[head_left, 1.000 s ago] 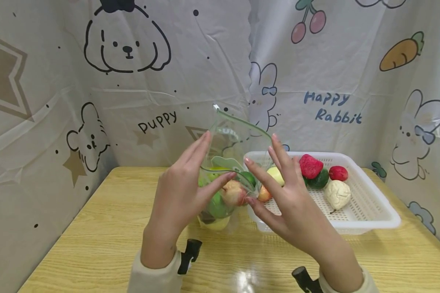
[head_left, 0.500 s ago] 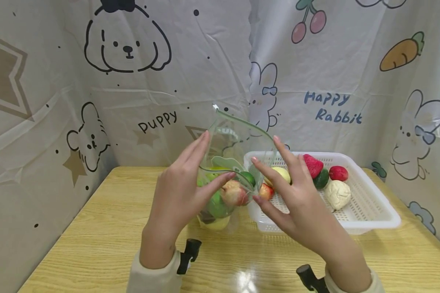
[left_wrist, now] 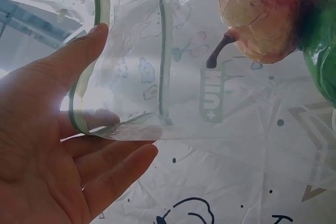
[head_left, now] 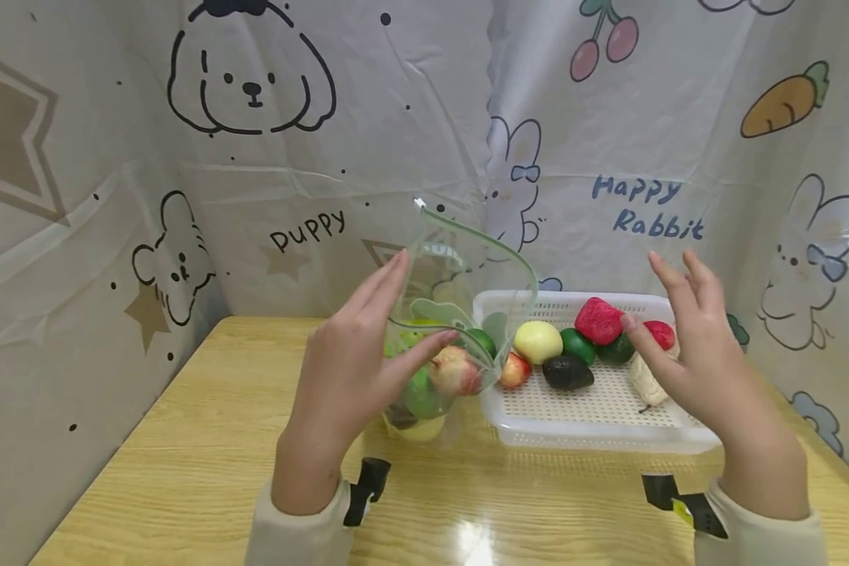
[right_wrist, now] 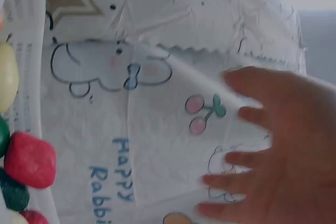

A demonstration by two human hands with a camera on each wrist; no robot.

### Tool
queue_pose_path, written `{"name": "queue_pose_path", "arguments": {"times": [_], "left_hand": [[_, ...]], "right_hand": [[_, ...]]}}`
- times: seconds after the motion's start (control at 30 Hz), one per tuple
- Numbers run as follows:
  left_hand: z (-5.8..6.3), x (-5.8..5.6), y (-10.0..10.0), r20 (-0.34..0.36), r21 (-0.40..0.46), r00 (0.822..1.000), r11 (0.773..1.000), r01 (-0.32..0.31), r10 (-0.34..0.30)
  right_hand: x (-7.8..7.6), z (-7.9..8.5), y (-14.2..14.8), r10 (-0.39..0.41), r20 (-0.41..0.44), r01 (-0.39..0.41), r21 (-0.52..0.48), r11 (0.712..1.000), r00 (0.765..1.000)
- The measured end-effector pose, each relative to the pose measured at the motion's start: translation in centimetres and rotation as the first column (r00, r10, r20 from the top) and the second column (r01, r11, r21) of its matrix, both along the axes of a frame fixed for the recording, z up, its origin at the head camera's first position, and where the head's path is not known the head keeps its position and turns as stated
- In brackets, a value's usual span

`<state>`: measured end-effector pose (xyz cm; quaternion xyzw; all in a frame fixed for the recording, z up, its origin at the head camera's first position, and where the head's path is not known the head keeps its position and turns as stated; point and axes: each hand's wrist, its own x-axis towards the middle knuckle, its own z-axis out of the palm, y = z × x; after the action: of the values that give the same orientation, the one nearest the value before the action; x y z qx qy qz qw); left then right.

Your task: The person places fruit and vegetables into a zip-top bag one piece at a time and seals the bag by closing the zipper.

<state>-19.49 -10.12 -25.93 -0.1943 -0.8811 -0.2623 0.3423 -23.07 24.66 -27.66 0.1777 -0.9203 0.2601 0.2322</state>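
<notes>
A clear zip bag (head_left: 467, 275) with a green-edged mouth stands open on the table, filled with toy fruit. Through its wall show a red-and-yellow fruit with a brown stem (head_left: 455, 371) and several green pieces. My left hand (head_left: 354, 377) holds the bag's left side at the mouth; in the left wrist view, its thumb (left_wrist: 97, 38) lies on the green edge and a finger shows by the lower corner. Apart from the bag, my right hand (head_left: 707, 369) hovers over the basket's right part, fingers spread and holding nothing. It hides some of the basket's right side.
Right of the bag sits a white plastic basket (head_left: 608, 439). In it lie a pale yellow fruit (head_left: 538, 341), a dark avocado (head_left: 568, 372), a red-orange fruit (head_left: 514, 371), a red piece (head_left: 599, 320), a cream pear (head_left: 648, 381) and green pieces. A printed cloth hangs behind.
My right hand has let go of the bag's right edge and moved right, over the basket. The avocado and other fruit it covered now show. My left hand stays at the bag.
</notes>
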Motion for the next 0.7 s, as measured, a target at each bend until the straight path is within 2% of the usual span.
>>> {"name": "queue_pose_path", "arguments": {"times": [0.03,0.07,0.13,0.2,0.27,0.5,0.7], "left_hand": [[0.0,0.0,0.0,0.001,0.0,1.0,1.0,0.001,-0.001],[0.0,0.0,0.0,0.002,-0.001,1.0,1.0,0.001,-0.001],[0.1,0.0,0.0,0.002,-0.003,1.0,1.0,-0.001,0.001],[0.1,0.0,0.0,0.002,-0.004,1.0,1.0,-0.001,0.001],[0.0,0.0,0.0,0.005,-0.003,1.0,1.0,0.0,0.0],[0.0,0.0,0.1,0.008,0.003,1.0,1.0,0.005,-0.005],[0.0,0.0,0.1,0.008,0.004,1.0,1.0,0.007,-0.007]], "right_hand": [[-0.3,-0.3,0.7,-0.025,0.11,0.021,0.036,0.999,0.994],[-0.6,-0.7,1.3,-0.042,0.213,0.026,0.075,0.997,0.976],[-1.4,-1.7,2.6,-0.069,0.382,0.013,0.148,0.989,0.922],[-2.2,-2.8,3.7,-0.089,0.489,-0.005,0.188,0.982,0.867],[-2.9,-4.0,4.6,-0.09,0.529,-0.017,0.193,0.981,0.844],[-4.8,-6.8,6.3,-0.111,0.591,0.007,0.176,0.984,0.799],[-5.7,-7.8,6.6,-0.136,0.581,0.024,0.197,0.98,0.803]]}}
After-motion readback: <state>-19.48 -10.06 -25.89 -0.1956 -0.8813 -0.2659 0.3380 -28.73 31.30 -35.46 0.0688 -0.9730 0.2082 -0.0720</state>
